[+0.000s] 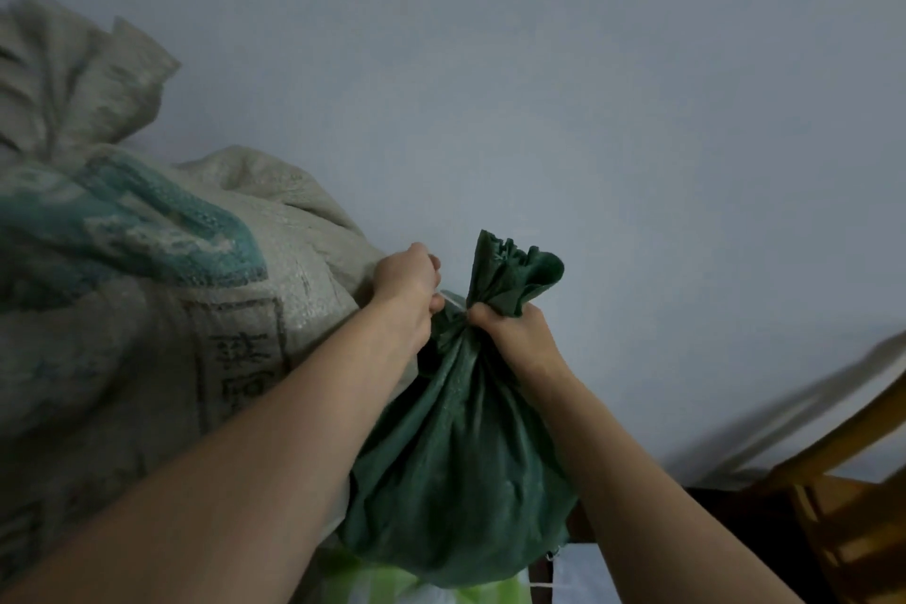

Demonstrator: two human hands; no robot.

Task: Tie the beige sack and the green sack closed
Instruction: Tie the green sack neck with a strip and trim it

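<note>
A dark green sack (461,471) stands in the middle, its mouth gathered into a ruffled neck (510,270). My right hand (510,334) grips that neck just below the ruffle. My left hand (409,287) is curled round a thin white string (453,300) that runs taut from the fist to the neck. A large beige woven sack (147,334) with a teal band and dark printed characters fills the left side, touching the green sack. Its top (73,79) is bunched and stands upright; whether a tie holds it is hidden.
A pale blue wall (588,88) is close behind both sacks. A wooden chair (843,495) stands at the lower right. Under the green sack lies a light green and white bag (372,579), with a pale surface (578,574) beside it.
</note>
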